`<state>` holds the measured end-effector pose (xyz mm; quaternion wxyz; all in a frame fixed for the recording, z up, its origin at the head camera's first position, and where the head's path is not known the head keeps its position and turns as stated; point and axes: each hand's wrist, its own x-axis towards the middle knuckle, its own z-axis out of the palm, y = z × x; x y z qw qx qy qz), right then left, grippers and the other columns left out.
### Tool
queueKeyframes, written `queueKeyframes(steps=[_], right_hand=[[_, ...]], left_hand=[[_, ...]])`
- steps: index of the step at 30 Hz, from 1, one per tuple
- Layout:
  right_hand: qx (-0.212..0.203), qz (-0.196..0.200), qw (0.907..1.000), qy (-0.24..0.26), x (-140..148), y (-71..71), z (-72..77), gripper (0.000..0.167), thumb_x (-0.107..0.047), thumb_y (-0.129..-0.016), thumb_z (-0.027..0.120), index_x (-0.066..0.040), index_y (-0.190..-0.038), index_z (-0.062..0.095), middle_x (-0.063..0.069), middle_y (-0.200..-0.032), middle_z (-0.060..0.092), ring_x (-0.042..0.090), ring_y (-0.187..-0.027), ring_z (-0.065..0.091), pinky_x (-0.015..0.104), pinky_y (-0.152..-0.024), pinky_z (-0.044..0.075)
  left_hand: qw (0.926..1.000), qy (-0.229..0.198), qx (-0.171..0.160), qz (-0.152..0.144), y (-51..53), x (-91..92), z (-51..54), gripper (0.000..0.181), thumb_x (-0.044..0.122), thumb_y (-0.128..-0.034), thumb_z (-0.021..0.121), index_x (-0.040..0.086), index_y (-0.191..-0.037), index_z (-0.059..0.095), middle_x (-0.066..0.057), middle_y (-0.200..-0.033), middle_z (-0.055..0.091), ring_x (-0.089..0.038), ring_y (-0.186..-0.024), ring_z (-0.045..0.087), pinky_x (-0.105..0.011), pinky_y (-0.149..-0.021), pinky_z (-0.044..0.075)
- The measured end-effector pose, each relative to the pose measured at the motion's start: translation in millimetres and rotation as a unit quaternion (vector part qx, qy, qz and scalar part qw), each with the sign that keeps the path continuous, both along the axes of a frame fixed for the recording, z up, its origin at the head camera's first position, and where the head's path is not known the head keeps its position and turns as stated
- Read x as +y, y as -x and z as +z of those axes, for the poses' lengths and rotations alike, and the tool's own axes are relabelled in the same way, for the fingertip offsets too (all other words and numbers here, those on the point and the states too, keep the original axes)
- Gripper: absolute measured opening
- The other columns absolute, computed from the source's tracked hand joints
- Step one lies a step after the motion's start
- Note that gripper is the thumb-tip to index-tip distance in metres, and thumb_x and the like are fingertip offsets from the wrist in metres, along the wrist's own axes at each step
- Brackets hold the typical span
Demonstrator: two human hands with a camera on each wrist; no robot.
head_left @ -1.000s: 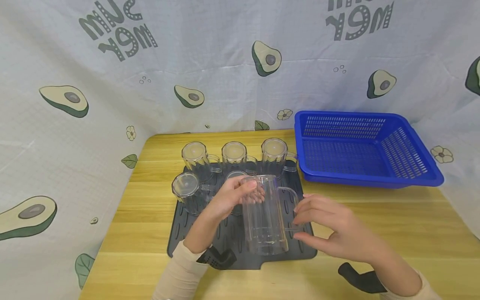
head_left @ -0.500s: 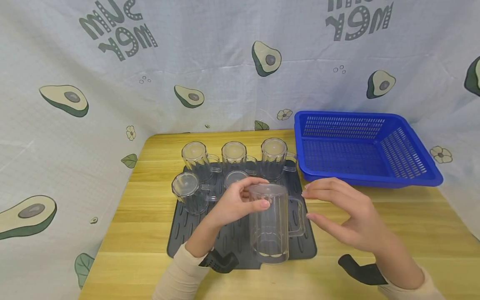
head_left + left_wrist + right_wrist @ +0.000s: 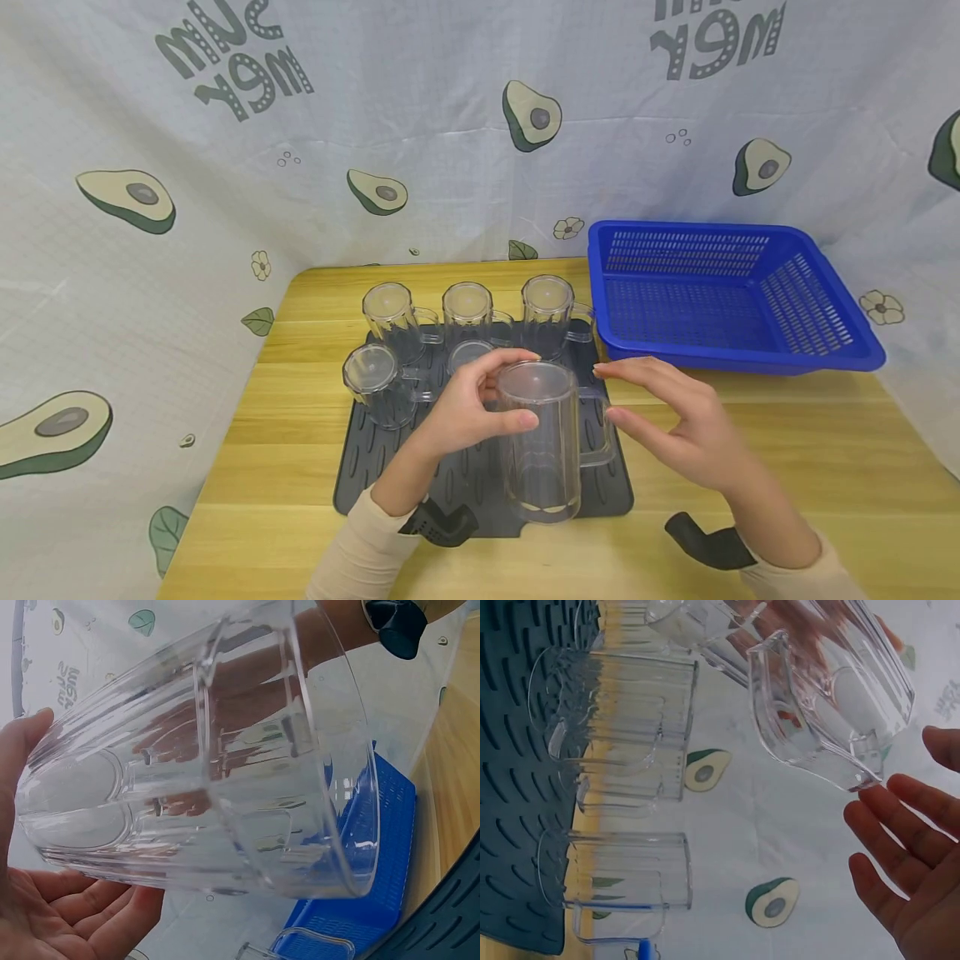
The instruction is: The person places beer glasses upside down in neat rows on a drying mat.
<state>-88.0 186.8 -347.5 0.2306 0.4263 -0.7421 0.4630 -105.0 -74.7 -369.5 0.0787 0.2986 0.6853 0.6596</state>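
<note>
My left hand (image 3: 476, 404) holds a clear glass mug (image 3: 543, 458) upside down around its base end, thumb on the near side and fingers behind. The mug is above the dark drying mat (image 3: 420, 500), its handle (image 3: 597, 458) pointing right. In the left wrist view the mug's open rim (image 3: 367, 855) faces away from the palm. My right hand (image 3: 678, 421) is beside the handle with fingers extended and apart from the thumb. In the right wrist view its fingertips (image 3: 870, 795) are at the handle's corner; whether they touch is hard to tell.
Several more glass mugs stand upside down on the mat, such as the back right mug (image 3: 547, 317) and the front left mug (image 3: 372, 383). A blue plastic basket (image 3: 742, 362) sits at the right back of the wooden table (image 3: 255, 483). A patterned cloth (image 3: 450, 108) hangs behind.
The held mug has moved slightly right and nearer, and its handle shows more plainly. My right hand moved right, then back left toward the handle.
</note>
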Motion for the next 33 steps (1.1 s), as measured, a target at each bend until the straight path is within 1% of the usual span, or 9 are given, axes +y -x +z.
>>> queueKeyframes(steps=[2, 5, 9, 12, 15, 18, 22, 27, 33], right_hand=[[-0.014, 0.003, 0.9999, -0.010, 0, -0.1, -3.3, 0.043, -0.031, -0.097, 0.063, 0.006, -0.118, 0.065, 0.011, -0.115, 0.068, 0.011, -0.114, 0.059, 0.022, -0.099, 0.042], [-0.043, 0.002, 0.9986, -0.030, 1, -2.0, -6.9, 0.034, -0.017, -0.095, 0.065, 0.004, -0.122, 0.064, 0.009, -0.117, 0.068, 0.009, -0.115, 0.059, 0.020, -0.099, 0.042], [-0.078, 0.005, 0.9958, -0.049, 1, -4.6, -11.4, 0.035, 0.002, -0.088, 0.066, 0.002, -0.123, 0.063, 0.006, -0.120, 0.067, 0.008, -0.114, 0.059, 0.019, -0.099, 0.042], [-0.080, 0.011, 0.9958, -0.043, -1, -4.9, -15.3, 0.033, 0.004, -0.089, 0.065, 0.002, -0.122, 0.064, 0.004, -0.118, 0.068, 0.009, -0.109, 0.063, 0.019, -0.096, 0.044], [-0.077, 0.018, 0.9964, -0.030, -2, -4.6, -18.7, 0.027, -0.001, -0.093, 0.063, 0.003, -0.119, 0.065, 0.003, -0.111, 0.070, 0.008, -0.100, 0.065, 0.019, -0.093, 0.046], [-0.079, 0.027, 0.9963, -0.019, -3, -4.2, -20.9, 0.023, -0.008, -0.097, 0.061, 0.005, -0.116, 0.065, 0.002, -0.104, 0.071, 0.007, -0.094, 0.066, 0.019, -0.088, 0.049], [-0.085, 0.034, 0.9957, -0.011, -2, -4.6, -23.2, 0.020, -0.009, -0.098, 0.060, 0.005, -0.110, 0.065, 0.002, -0.099, 0.071, 0.007, -0.089, 0.067, 0.019, -0.082, 0.051], [-0.116, 0.042, 0.9924, 0.002, 0, -7.5, -28.4, 0.015, 0.001, -0.094, 0.061, 0.003, -0.108, 0.065, -0.001, -0.097, 0.069, 0.008, -0.084, 0.064, 0.019, -0.076, 0.052], [-0.149, 0.051, 0.9863, 0.046, 1, -7.6, -37.9, 0.024, 0.012, -0.091, 0.058, 0.002, -0.111, 0.066, -0.002, -0.099, 0.070, 0.008, -0.088, 0.063, 0.018, -0.077, 0.050]], left_hand=[[0.9999, -0.004, 0.015, -0.002, -0.2, 0.7, 0.5, 0.092, 0.066, -0.0751, 0.072, -0.004, -0.132, 0.052, -0.015, -0.111, 0.064, -0.016, -0.091, 0.067, -0.036, -0.080, 0.055], [0.9994, -0.013, 0.032, -0.010, -0.2, 1.8, 1.1, 0.090, 0.064, -0.0770, 0.071, -0.005, -0.132, 0.052, -0.017, -0.111, 0.064, -0.018, -0.091, 0.068, -0.037, -0.079, 0.056], [0.9987, -0.013, 0.047, -0.013, -0.9, 3.3, 1.7, 0.089, 0.064, -0.0779, 0.071, -0.004, -0.132, 0.052, -0.018, -0.110, 0.064, -0.017, -0.091, 0.067, -0.036, -0.078, 0.056], [0.9985, -0.013, 0.052, -0.013, -1.5, 4.1, 1.7, 0.090, 0.065, -0.0769, 0.071, -0.004, -0.132, 0.052, -0.018, -0.111, 0.064, -0.016, -0.093, 0.067, -0.036, -0.078, 0.056], [0.9981, -0.014, 0.059, -0.014, -1.5, 4.6, 1.0, 0.091, 0.066, -0.0768, 0.070, -0.004, -0.132, 0.052, -0.018, -0.112, 0.064, -0.016, -0.094, 0.067, -0.037, -0.078, 0.056], [0.9975, -0.014, 0.067, -0.021, -1.0, 4.9, 0.1, 0.091, 0.066, -0.0776, 0.069, -0.005, -0.132, 0.051, -0.020, -0.112, 0.064, -0.017, -0.094, 0.067, -0.037, -0.078, 0.056], [0.9964, -0.011, 0.076, -0.034, 0.6, 6.1, -1.4, 0.091, 0.065, -0.0785, 0.069, -0.006, -0.133, 0.050, -0.022, -0.112, 0.064, -0.018, -0.095, 0.067, -0.036, -0.078, 0.056], [0.9950, -0.013, 0.078, -0.063, 3.4, 7.7, -4.6, 0.092, 0.061, -0.0794, 0.071, -0.006, -0.138, 0.046, -0.024, -0.117, 0.062, -0.019, -0.102, 0.066, -0.037, -0.084, 0.055], [0.9945, -0.008, 0.072, -0.076, 5.6, 8.6, -7.9, 0.095, 0.059, -0.0801, 0.071, -0.003, -0.145, 0.040, -0.021, -0.127, 0.059, -0.020, -0.114, 0.061, -0.038, -0.094, 0.051]])
